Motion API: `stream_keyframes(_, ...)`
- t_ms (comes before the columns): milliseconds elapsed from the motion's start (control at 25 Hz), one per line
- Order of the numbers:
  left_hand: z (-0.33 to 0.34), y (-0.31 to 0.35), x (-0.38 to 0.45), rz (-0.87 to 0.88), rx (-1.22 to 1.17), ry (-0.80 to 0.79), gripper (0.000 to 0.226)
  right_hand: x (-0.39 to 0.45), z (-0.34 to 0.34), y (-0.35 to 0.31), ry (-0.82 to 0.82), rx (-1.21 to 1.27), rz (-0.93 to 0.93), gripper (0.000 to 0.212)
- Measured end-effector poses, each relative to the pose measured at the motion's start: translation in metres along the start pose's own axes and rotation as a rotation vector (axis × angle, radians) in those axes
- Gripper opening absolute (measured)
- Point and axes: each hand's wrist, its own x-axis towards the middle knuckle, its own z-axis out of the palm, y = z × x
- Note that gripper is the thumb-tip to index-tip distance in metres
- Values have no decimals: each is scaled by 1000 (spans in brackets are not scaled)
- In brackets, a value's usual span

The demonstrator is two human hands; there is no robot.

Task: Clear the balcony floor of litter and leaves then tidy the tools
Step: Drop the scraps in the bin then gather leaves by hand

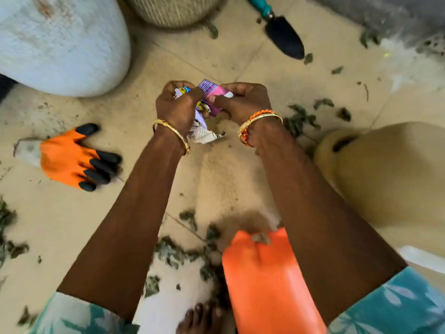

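Observation:
My left hand [177, 106] and my right hand [243, 100] are close together above the tiled floor, both gripping a bunch of crumpled litter wrappers [209, 91], pink, purple and white. A white crumpled piece [202, 133] hangs below my left hand. Dry green leaves [301, 118] lie scattered on the floor, with a thicker patch of leaves [190, 251] near my bare foot [199, 318]. An orange glove with black fingertips [72, 157] lies at the left. A black trowel with a teal handle [281, 32] lies at the top right.
A pale blue pot [60, 42] stands top left, a woven pot [173, 9] at top centre, a tan pot [390, 174] at the right. An orange flat object [267, 285] lies by my foot. A grey mat [397, 20] fills the top right corner.

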Motion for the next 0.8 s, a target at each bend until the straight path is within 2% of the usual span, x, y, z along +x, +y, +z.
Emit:
stream_keyframes(120, -9, 6, -54, -156, -62, -74, 20, -55, -25, -2, -45, -104, 75, 6)
stream_keyframes(160, -14, 12, -70, -212, -48, -111, 22, -71, -31, -4, -37, -132, 108, 13)
stream_keyframes(280, -30, 45, -117, -353, 55, -264, 30, -115, -45, -18, -37, -198, 155, 19)
stream_keyframes(320, -35, 56, -130, -386, 121, -343, 26, -131, -46, -26, -57, -216, 178, 18)
stream_keyframes(400, -40, 84, -159, -477, 206, -501, 17, -167, -50, -45, -46, -169, 238, 13)
stream_keyframes(440, -43, 98, -171, -519, 258, -557, 20, -183, -53, -56, -17, -121, 244, 11)
stream_keyframes(520, -45, 130, -198, -584, 354, -670, 20, -214, -62, -80, 51, -49, 275, 19)
stream_keyframes(560, -45, 142, -208, -615, 367, -701, 26, -228, -67, -92, 77, -25, 299, 20)
stream_keyframes(640, -43, 166, -231, -626, 371, -719, 52, -252, -77, -118, 158, 17, 348, 20)
stream_keyframes(680, -41, 176, -242, -612, 400, -717, 55, -261, -81, -128, 193, 45, 370, 21)
stream_keyframes(800, -37, 207, -273, -552, 494, -719, 26, -295, -92, -159, 257, 187, 447, 21)
